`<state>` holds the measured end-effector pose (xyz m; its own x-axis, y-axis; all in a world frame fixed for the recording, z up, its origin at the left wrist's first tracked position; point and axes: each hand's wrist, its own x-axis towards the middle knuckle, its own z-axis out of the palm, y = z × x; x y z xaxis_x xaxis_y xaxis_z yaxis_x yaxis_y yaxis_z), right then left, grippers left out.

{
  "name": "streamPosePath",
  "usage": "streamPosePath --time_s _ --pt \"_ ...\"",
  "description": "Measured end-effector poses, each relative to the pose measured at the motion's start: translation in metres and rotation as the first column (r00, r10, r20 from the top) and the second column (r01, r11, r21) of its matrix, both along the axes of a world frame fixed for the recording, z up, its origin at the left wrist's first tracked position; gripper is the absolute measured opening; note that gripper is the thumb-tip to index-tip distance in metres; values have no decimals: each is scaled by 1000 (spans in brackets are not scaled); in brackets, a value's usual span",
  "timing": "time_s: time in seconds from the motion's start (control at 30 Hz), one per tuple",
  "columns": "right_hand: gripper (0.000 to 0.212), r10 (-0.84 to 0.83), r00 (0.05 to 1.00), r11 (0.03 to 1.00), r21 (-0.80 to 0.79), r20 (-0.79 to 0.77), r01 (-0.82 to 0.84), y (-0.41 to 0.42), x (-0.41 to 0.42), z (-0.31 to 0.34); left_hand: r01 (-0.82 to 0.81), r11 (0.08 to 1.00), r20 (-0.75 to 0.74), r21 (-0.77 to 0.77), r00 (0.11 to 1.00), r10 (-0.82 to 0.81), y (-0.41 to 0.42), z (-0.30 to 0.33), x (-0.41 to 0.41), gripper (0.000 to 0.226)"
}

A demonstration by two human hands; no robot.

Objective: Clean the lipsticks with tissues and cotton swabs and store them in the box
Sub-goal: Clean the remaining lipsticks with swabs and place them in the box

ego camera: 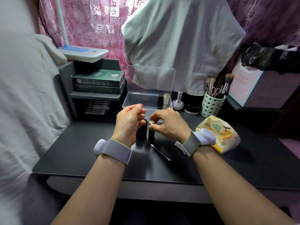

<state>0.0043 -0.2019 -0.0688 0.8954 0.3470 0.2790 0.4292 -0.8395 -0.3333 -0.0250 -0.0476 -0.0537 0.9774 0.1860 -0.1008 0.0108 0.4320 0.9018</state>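
Black lipstick tubes (151,134) stand upright on the table (81,151), long axes vertical, directly beneath both hands. Right hand (168,125) pinches the gold-topped tube with curled fingers (153,126); left hand (129,122) hovers loosely curled beside the other, seemingly holding nothing. Clear box (146,101) lies open just beyond.

single head-worn wide-angle cam, looks forward and down, close over dark desk (81,151), both forearms enter from bottom edge, open clear box (146,101) mid-frame, curtain at back

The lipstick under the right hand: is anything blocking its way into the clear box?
Nothing visible does. The box stands open just behind the lipstick, lid up; its two stored lipsticks sit at the right end.
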Motion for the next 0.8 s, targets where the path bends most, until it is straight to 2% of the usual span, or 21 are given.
streamPosePath --time_s 0.27,0.47,0.63,0.8 --pt "19 -7 999 999 37 -50 9 2 -2 -1 -10 1000 -40 -6 999 9 2 -14 -9 6" --pt "16 -29 996 974 221 -86 47 0 -1 9 -11 1000 -60 -2 998 11 0 -17 -14 5" --pt "13 -6 992 877 477 -127 66 0 -2 17 -16 999 -68 29 998 18 -1 -22 -21 2" --pt "15 -10 990 818 568 -139 88 2 -3 14 13 1000 -82 25 997 -11 -11 -28 -30 7"
